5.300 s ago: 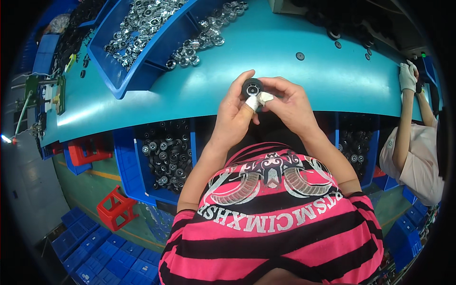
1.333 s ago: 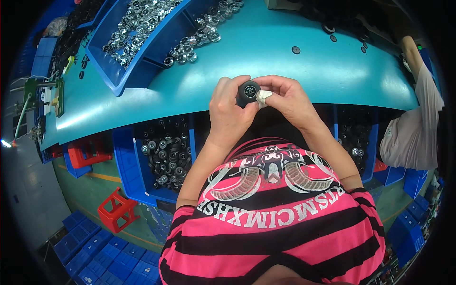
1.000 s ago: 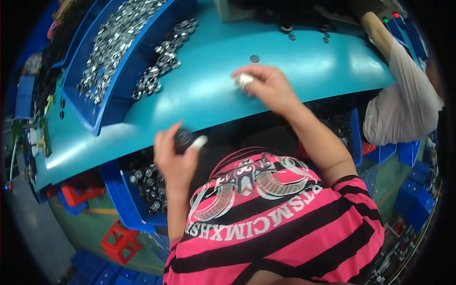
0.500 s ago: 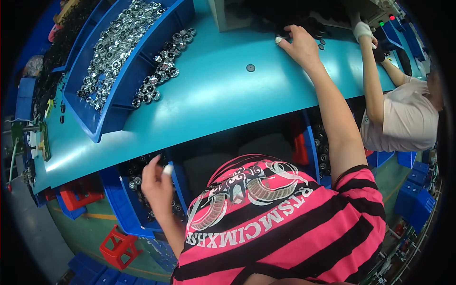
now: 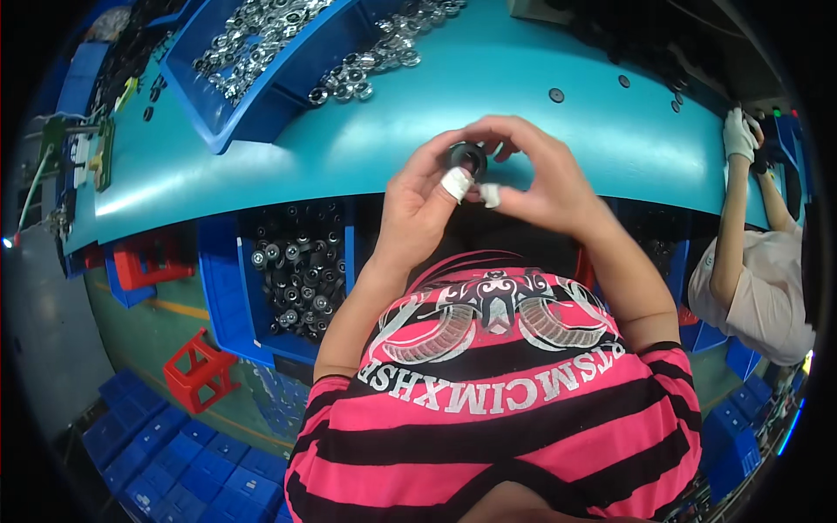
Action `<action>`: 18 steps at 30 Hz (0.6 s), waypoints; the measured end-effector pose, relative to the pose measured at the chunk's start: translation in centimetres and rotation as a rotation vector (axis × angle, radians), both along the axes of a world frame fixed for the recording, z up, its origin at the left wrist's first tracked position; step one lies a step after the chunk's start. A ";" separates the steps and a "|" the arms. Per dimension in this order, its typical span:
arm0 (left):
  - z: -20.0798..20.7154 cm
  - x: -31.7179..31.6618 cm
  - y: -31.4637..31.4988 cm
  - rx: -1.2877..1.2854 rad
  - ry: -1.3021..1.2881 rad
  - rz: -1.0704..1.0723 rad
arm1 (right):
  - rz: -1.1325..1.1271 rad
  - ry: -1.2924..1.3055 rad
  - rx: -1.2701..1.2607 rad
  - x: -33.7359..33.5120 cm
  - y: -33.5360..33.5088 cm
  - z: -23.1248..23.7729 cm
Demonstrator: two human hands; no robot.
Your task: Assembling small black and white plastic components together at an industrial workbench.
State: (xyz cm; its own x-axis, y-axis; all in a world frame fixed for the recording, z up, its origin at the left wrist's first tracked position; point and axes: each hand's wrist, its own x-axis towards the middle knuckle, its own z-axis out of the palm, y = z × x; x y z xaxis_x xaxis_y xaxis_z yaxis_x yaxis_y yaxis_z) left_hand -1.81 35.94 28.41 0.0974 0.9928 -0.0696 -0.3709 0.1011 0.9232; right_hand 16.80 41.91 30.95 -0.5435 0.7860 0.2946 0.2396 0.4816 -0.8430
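Note:
In front of my chest, over the table's near edge, my left hand grips a black round part with a shiny rim, its white-wrapped thumb against the lower side. My right hand arches over the same part from the right, fingers curled in close to it. White wrapping covers the right thumb tip too, and whatever is between those fingers is too small to make out. Beyond the hands, a black disc lies flat on the teal table, with another dark disc farther right.
A blue bin of silver round parts stands at the far left, with loose silver parts beside it. Below the table edge is a bin of black and silver parts. A co-worker's gloved hand is at right; a red stool stands lower left.
My left hand has risen from the lower bin to the middle, now holding a black round part. My right hand has drawn back from the dark pile to meet it. The view has shifted.

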 end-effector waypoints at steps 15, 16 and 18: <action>0.7 -1.7 -2.3 -0.038 0.112 0.193 | -0.201 -0.507 0.354 -5.9 13.2 -5.7; 0.5 -1.8 -2.3 -0.024 0.137 0.201 | -0.210 -0.543 0.355 -5.9 13.0 -5.6; 0.5 -1.9 -2.3 0.022 0.247 0.221 | -0.190 -0.563 0.335 -5.9 13.1 -5.6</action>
State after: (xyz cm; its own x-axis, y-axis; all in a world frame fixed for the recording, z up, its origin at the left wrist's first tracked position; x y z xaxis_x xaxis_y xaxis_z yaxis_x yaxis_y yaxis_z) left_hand -3.66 33.63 28.92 -0.1375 0.9896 -0.0428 -0.1459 0.0225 0.9890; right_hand 10.85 55.00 25.34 -0.5472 0.7984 0.2514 0.7041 0.6015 -0.3774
